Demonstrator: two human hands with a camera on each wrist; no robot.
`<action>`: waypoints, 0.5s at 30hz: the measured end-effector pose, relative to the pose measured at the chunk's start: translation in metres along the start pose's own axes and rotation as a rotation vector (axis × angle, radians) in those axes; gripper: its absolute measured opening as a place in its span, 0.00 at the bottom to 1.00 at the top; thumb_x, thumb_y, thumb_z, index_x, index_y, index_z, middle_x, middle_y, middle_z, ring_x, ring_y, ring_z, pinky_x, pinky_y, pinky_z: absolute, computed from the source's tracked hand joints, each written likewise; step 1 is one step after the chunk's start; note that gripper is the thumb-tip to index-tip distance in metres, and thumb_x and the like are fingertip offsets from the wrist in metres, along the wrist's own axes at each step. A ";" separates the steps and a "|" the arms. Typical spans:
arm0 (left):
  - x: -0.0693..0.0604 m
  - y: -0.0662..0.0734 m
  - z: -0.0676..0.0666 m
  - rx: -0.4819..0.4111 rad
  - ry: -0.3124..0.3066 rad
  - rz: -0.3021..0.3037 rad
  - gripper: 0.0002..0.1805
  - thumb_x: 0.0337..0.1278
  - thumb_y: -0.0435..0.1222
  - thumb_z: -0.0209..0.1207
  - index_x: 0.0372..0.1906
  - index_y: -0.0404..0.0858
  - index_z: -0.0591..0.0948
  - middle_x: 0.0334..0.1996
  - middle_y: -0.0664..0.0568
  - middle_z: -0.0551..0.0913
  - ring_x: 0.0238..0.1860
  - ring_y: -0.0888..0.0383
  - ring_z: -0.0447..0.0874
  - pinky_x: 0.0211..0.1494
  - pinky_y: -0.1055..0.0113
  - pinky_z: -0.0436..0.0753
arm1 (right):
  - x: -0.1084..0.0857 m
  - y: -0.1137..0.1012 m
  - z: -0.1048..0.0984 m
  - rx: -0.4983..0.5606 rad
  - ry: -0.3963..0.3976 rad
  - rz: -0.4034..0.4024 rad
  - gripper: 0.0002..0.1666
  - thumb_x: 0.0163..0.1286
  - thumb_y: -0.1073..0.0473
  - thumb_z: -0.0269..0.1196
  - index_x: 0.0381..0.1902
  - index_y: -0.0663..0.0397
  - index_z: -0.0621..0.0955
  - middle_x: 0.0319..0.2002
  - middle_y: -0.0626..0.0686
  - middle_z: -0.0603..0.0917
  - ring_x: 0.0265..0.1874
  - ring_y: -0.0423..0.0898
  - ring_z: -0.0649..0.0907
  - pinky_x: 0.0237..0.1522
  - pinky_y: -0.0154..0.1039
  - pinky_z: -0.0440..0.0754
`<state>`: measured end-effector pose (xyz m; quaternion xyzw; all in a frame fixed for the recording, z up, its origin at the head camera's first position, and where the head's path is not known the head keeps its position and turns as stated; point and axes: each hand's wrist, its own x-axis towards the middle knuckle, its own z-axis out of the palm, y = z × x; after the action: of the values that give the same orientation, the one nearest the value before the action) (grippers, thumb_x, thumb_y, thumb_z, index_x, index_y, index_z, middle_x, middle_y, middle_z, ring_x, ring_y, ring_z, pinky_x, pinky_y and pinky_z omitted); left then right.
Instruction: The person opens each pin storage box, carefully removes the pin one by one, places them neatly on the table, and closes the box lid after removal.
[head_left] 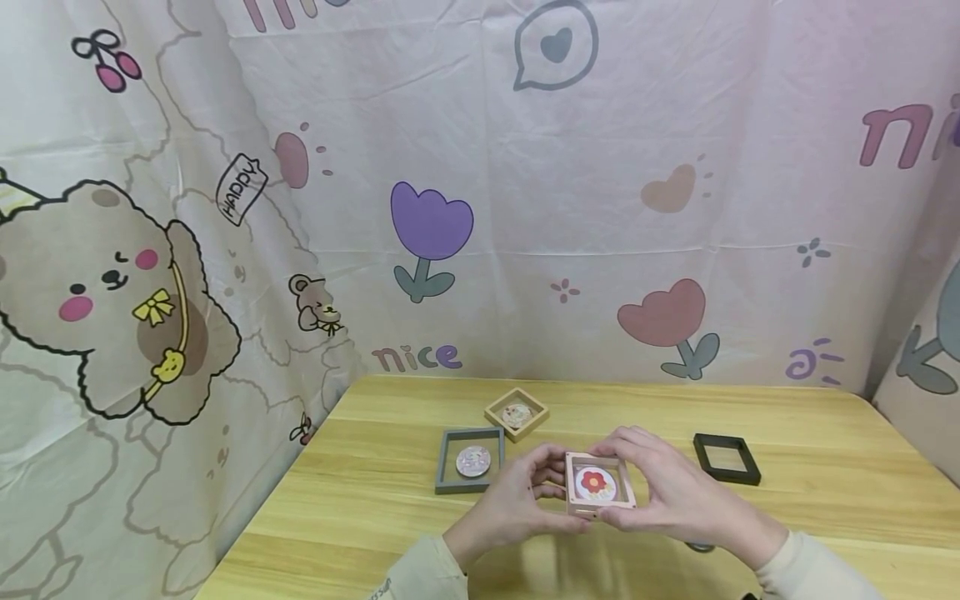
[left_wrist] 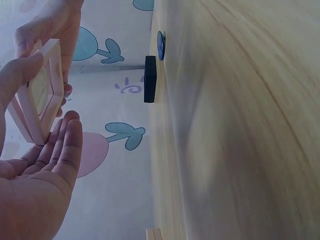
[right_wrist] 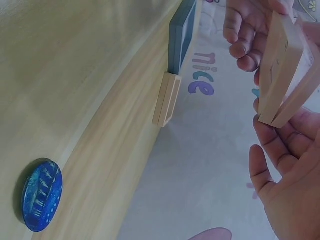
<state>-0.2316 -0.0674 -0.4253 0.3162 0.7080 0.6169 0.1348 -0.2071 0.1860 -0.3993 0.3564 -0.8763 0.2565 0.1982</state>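
Both hands hold a small pale pink square display frame (head_left: 588, 457) above the table. Behind its clear window is a round white badge (head_left: 595, 483) with a red flower. My left hand (head_left: 517, 500) grips the left side, thumb near the lower corner. On the other side my right hand (head_left: 675, 492) holds it, fingers along the top and thumb at the bottom edge. Seen from the right wrist, the frame (right_wrist: 285, 70) has two halves that stand apart in a narrow wedge. The left wrist view shows the frame (left_wrist: 56, 70) edge-on between the hands.
On the wooden table (head_left: 337, 492) lie a grey frame (head_left: 448, 486) with a round badge, a light wooden frame (head_left: 534, 423) with another badge, and a black frame (head_left: 738, 477) at right. A blue oval-looking badge (right_wrist: 42, 195) lies near the right forearm. A printed curtain hangs behind.
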 end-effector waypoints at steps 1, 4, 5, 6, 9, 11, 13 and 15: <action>0.000 0.000 0.000 0.000 0.001 0.000 0.36 0.48 0.23 0.79 0.64 0.34 0.77 0.55 0.54 0.84 0.51 0.66 0.86 0.61 0.73 0.88 | 0.000 0.000 0.000 0.008 -0.002 0.005 0.30 0.55 0.42 0.80 0.55 0.41 0.85 0.48 0.30 0.81 0.46 0.30 0.79 0.46 0.37 0.87; 0.000 0.000 0.001 0.002 0.002 0.002 0.36 0.47 0.23 0.79 0.63 0.34 0.78 0.54 0.54 0.85 0.50 0.66 0.87 0.61 0.73 0.88 | 0.001 -0.001 -0.001 0.038 -0.008 0.023 0.30 0.55 0.43 0.80 0.55 0.41 0.85 0.47 0.31 0.81 0.45 0.29 0.79 0.44 0.36 0.86; 0.000 -0.001 0.001 0.004 0.002 0.003 0.36 0.47 0.24 0.79 0.63 0.34 0.78 0.54 0.54 0.85 0.50 0.66 0.87 0.61 0.73 0.88 | 0.001 -0.001 -0.001 0.048 -0.010 0.028 0.30 0.55 0.43 0.81 0.55 0.41 0.85 0.47 0.31 0.82 0.45 0.29 0.79 0.44 0.35 0.86; 0.000 -0.001 0.001 0.004 0.001 0.004 0.35 0.47 0.24 0.79 0.63 0.34 0.78 0.54 0.54 0.85 0.50 0.67 0.87 0.61 0.73 0.88 | 0.001 -0.001 -0.002 0.059 -0.013 0.033 0.30 0.55 0.44 0.81 0.54 0.41 0.85 0.47 0.31 0.82 0.44 0.29 0.79 0.44 0.35 0.85; 0.000 -0.001 0.001 0.008 0.002 0.008 0.35 0.47 0.24 0.80 0.63 0.34 0.78 0.54 0.53 0.85 0.49 0.67 0.87 0.61 0.73 0.88 | 0.002 -0.001 -0.002 0.090 -0.024 0.052 0.29 0.55 0.46 0.80 0.54 0.41 0.85 0.47 0.32 0.82 0.44 0.29 0.79 0.43 0.34 0.85; 0.000 -0.001 0.001 0.010 0.002 0.009 0.35 0.47 0.24 0.80 0.63 0.34 0.78 0.54 0.54 0.85 0.49 0.67 0.87 0.61 0.73 0.88 | 0.002 0.000 -0.002 0.103 -0.027 0.060 0.28 0.56 0.46 0.80 0.54 0.40 0.85 0.47 0.32 0.82 0.43 0.30 0.79 0.43 0.33 0.84; 0.001 -0.001 0.001 0.007 0.003 0.009 0.36 0.47 0.24 0.79 0.64 0.34 0.78 0.54 0.54 0.85 0.49 0.67 0.87 0.61 0.73 0.88 | 0.003 0.000 -0.003 0.120 -0.034 0.068 0.27 0.58 0.46 0.79 0.54 0.40 0.85 0.47 0.33 0.82 0.42 0.30 0.79 0.40 0.32 0.83; 0.001 -0.001 0.000 0.005 0.004 0.009 0.36 0.47 0.24 0.79 0.64 0.33 0.78 0.55 0.54 0.85 0.49 0.67 0.87 0.61 0.72 0.88 | 0.003 0.001 -0.004 0.133 -0.039 0.068 0.25 0.60 0.46 0.77 0.55 0.40 0.85 0.46 0.34 0.82 0.41 0.30 0.80 0.39 0.32 0.83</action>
<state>-0.2323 -0.0667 -0.4263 0.3185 0.7082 0.6165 0.1300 -0.2092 0.1871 -0.3950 0.3436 -0.8726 0.3138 0.1483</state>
